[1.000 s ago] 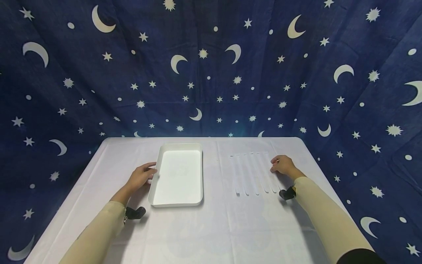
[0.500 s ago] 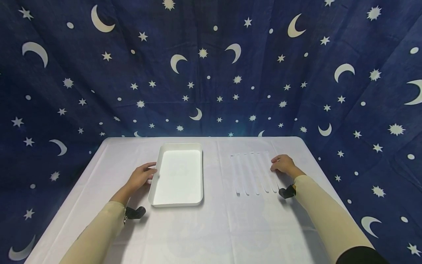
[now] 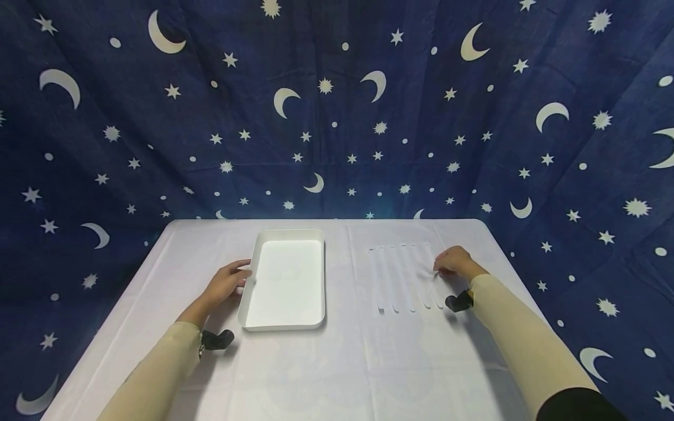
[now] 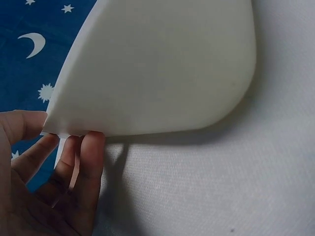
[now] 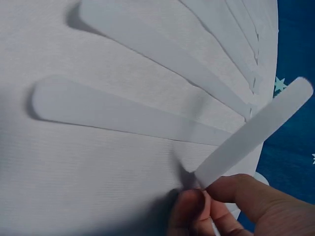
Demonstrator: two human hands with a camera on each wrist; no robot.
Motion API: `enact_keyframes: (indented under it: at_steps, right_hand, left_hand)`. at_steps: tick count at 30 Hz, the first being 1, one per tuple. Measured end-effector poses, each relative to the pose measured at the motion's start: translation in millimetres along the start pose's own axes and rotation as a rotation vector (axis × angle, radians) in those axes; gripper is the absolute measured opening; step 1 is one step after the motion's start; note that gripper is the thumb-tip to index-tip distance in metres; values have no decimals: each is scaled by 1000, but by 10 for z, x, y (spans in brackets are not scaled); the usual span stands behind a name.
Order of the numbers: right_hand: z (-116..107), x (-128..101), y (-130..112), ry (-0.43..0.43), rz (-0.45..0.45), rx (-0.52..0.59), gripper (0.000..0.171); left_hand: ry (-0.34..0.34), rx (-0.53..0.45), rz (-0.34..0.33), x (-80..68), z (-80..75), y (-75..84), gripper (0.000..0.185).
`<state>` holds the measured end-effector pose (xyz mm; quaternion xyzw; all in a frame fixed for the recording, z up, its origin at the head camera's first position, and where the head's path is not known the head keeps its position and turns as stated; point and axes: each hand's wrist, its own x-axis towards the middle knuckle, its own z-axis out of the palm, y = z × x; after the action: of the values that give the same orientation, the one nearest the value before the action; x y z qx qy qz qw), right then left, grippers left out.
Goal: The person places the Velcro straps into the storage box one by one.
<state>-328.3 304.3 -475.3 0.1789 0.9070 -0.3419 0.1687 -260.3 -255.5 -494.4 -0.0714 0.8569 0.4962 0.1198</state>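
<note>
You find no readable text, label, brand or number anywhere here. The tray [image 3: 284, 280] and strips [image 3: 402, 275] are plain white.

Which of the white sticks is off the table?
The rightmost stick, pinched by the right hand and tilted up; the other sticks lie flat in a row.
</note>
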Motion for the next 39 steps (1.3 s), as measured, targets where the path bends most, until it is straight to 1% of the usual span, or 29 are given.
enact_keyframes:
  at_steps: [5,7,9,18,22,29,31,34,39]
  right_hand:
    - [19,19,-26,23,59,-107,36]
    - [31,15,-32,31,68,-113,35]
    - [37,21,-27,32,68,-96,34]
    - [18,51,-13,9,84,62,39]
    - [14,52,-27,-26,97,89,37]
    - [-11,22,-55,-78,127,202,29]
    - [-24,5,-60,-103,122,235,24]
    - [-50,-25,-62,-166,111,327,21]
    - [-122,-72,-57,-271,121,462,22]
  left_hand:
    - [-13,-20,-8,17,5,-33,61]
    - [-14,-28,-7,22,2,-48,61]
    - [-15,-38,-10,30,0,-62,60]
    - [-9,-30,-11,35,-6,-53,60]
    - [-9,-25,-5,28,-4,-56,60]
    - [-20,-24,-1,25,-16,-58,61]
    - [-24,-26,4,26,-20,-60,60]
    - [-27,-41,-2,24,-19,-59,60]
    - [-24,-41,-17,27,-29,-49,60]
